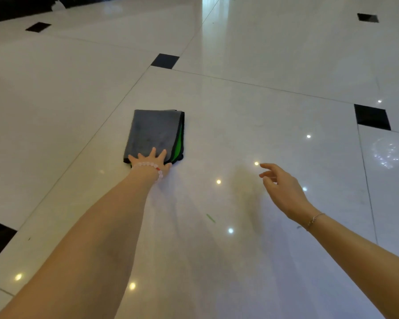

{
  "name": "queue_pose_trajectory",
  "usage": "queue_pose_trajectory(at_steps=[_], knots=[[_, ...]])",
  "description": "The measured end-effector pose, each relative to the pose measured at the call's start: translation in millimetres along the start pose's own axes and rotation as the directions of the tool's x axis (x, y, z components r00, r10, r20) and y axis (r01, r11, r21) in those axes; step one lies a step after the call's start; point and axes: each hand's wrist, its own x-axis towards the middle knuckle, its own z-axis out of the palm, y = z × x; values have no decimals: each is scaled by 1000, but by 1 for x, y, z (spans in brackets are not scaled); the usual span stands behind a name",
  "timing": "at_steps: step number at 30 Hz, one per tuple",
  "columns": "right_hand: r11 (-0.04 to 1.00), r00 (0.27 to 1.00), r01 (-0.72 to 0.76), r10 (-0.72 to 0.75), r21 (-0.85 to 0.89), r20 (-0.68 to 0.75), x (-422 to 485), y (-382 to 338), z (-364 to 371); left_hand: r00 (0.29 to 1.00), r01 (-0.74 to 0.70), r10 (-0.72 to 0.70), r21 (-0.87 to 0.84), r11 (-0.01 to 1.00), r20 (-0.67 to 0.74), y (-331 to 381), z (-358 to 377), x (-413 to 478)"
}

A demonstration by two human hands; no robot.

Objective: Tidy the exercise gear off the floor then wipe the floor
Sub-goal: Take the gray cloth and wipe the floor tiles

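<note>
From the head view, you look to be on the wiping step: your left hand point(151, 160) presses flat, fingers spread, on the near edge of the folded grey cloth point(156, 132) on the white floor point(251, 116), your right hand point(280, 187) hovers empty and loosely open, so next sweep the cloth with steady pressure.

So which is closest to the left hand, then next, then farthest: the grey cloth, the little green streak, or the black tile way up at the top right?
1. Grey cloth: under the left hand.
2. Green streak: nearer the camera, to the right.
3. Black tile: far top right.
</note>
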Motion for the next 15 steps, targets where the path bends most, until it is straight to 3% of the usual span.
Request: queue_pose_trajectory(at_steps=[3, 6, 8, 10, 12, 15], knots=[[1000, 1000, -15, 16, 8, -18, 2, -1, -9, 999, 0, 3, -101, 995, 33, 7, -7, 5], [999, 999, -25, 26, 25, -20, 4, -1, -16, 989, -145, 139, -202, 969, -45, 10, 0, 1], [987, 998, -66, 67, 148, -4, 7, -4, -19, 944, -312, 284, -179, 933, -168, 11, 3, -6], [943, 991, -134, 125, 304, 48, 9, -10, -21, 903, -383, 350, -95, 919, -250, 8, 8, -10], [904, 982, -186, 163, 384, 92, 11, -16, -23, 927, -311, 293, -43, 949, -235, 0, 20, -8], [870, 973, -227, 185, 438, 138, 10, -21, -22, 989, -6, -9, -102, 995, -147, -16, 25, -1]])
